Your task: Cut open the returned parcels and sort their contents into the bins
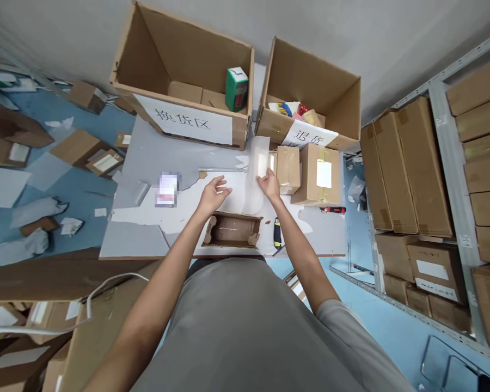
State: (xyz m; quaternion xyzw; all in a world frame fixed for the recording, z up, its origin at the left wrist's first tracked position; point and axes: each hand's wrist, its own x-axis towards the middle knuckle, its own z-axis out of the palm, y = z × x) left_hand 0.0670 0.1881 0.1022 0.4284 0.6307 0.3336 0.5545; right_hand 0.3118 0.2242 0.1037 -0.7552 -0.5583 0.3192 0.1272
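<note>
My right hand (269, 185) pinches the edge of a translucent white wrapping sheet (255, 188), which stands up as a long strip over the table. To the left, my left hand (214, 195) hovers with its fingers apart and nothing in them. A small open cardboard box (233, 231) lies below both hands at the table's near edge, its inside showing brown walls. Right of that box is a black-and-yellow utility knife (277, 234). Closed cartons, a smaller carton (288, 169) and a larger carton (319, 174) with a white label, stand just right of my right hand.
Two large open boxes with Chinese signs stand at the back: the left box (183, 121) holds a green carton (236, 90), the right box (310, 132) mixed goods. A red-black tool (333, 209) lies at right. Shelving (453, 179) with cartons flanks the table; boxes litter the floor.
</note>
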